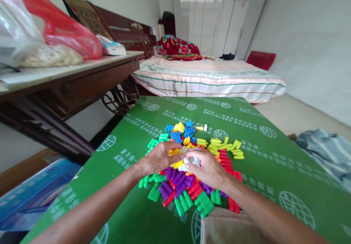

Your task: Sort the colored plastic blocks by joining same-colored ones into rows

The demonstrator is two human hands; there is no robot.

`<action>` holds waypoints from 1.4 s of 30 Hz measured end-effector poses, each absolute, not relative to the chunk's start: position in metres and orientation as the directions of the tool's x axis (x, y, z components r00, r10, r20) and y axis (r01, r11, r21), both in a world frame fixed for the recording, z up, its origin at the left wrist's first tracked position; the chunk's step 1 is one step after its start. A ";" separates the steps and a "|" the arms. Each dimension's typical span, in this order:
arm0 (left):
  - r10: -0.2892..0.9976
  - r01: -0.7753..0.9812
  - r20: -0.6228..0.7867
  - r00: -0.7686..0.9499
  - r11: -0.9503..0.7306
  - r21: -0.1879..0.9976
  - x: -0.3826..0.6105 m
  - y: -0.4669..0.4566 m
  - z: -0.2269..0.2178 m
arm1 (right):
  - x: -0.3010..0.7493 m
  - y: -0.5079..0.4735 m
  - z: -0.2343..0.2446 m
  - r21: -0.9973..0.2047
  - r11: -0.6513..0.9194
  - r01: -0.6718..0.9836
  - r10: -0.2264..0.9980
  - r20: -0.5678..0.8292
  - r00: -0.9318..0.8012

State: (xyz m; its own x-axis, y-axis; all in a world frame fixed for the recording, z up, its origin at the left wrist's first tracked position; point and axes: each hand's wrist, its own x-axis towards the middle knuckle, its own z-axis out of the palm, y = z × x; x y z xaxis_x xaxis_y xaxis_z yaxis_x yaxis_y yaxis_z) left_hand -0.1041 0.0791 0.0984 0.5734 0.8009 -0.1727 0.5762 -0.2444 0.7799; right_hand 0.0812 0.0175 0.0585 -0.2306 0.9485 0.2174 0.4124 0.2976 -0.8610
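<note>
Plastic blocks (pixel 189 189): a heap of short, round-tipped pegs lying on the green table (pixel 274 163).
Colours: purple, red and dark green lie under and nearer than the fingers. Blue and yellow lie just beyond them, and lime lies beyond and to their right.
Writing: rows of white characters and globe emblems (pixel 297 204) are printed across the table, too small to read.
Left hand (pixel 159 158): palm down on the heap, fingers curled shut around a yellow block (pixel 175 152).
Right hand (pixel 208 169): fingers pinched closed on a white block (pixel 192 161), which touches the left fingertips.
Loose item: a single yellow-and-white peg (pixel 202 128) lies apart, beyond the fingers at the heap's far edge.
Beyond the table: a bed (pixel 208 77) with a striped cover.
</note>
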 end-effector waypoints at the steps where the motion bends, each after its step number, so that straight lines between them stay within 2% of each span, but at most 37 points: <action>1: 0.817 0.571 -0.158 0.555 -0.236 0.786 -0.110 0.074 0.097 | 0.086 0.016 0.058 -0.846 0.325 0.423 0.942 0.250 -0.224; 3: 0.841 0.565 -0.100 0.532 -0.264 0.781 -0.121 0.065 0.092 | 0.109 0.020 0.055 -0.795 0.349 0.495 0.936 0.318 -0.150; 5: 0.847 0.573 -0.031 0.531 -0.332 0.749 -0.131 0.058 0.088 | 0.146 0.030 0.048 -0.718 0.274 0.640 0.937 0.350 -0.008; 7: 0.853 0.594 0.028 0.522 -0.387 0.706 -0.140 0.049 0.082 | 0.190 0.043 0.038 -0.615 -0.016 0.788 0.949 0.239 0.206; 9: 0.870 0.638 0.074 0.487 -0.412 0.651 -0.149 0.040 0.074 | 0.229 0.053 0.027 -0.458 -0.337 0.823 0.906 0.079 0.415; 12: 0.873 0.725 0.144 0.465 -0.469 0.505 -0.158 0.021 0.058 | 0.260 0.063 0.016 -0.352 -0.488 0.798 0.867 -0.095 0.489; 17: 0.794 0.778 0.207 0.571 -0.604 0.171 -0.157 -0.011 0.029 | 0.242 0.075 0.020 -0.408 -0.431 0.805 0.901 -0.138 0.412; 21: 0.735 0.750 0.261 0.626 -0.659 0.056 -0.147 -0.019 0.015 | 0.214 0.087 0.032 -0.416 -0.376 0.828 0.926 -0.187 0.327; 25: 0.704 0.741 0.340 0.623 -0.670 0.031 -0.137 -0.015 0.007 | 0.195 0.095 0.037 -0.388 -0.296 0.873 0.949 -0.222 0.223; 30: 0.709 0.768 0.408 0.576 -0.640 0.028 -0.128 -0.009 -0.003 | 0.175 0.092 0.037 -0.611 -0.276 0.742 0.954 -0.271 0.131; 34: 0.727 0.788 0.406 0.554 -0.615 0.026 -0.119 -0.006 -0.007 | 0.154 0.080 0.041 -0.719 -0.136 0.682 0.984 -0.177 0.009; 38: 0.745 0.817 0.432 0.508 -0.576 0.031 -0.110 -0.003 -0.008 | 0.132 0.069 0.050 -0.732 -0.082 0.676 0.993 -0.117 -0.006; 42: 0.804 0.859 0.413 0.428 -0.504 0.091 -0.095 0.000 -0.007 | 0.110 0.060 0.060 -0.760 -0.034 0.649 0.994 -0.093 -0.057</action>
State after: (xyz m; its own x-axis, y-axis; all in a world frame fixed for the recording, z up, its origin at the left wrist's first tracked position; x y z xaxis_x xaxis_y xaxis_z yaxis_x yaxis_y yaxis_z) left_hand -0.0949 0.0002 -0.0067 0.4277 0.8041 0.4129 0.8591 -0.5037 0.0911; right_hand 0.1099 0.0597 0.0597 -0.0568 0.9940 -0.0935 0.6488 -0.0344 -0.7601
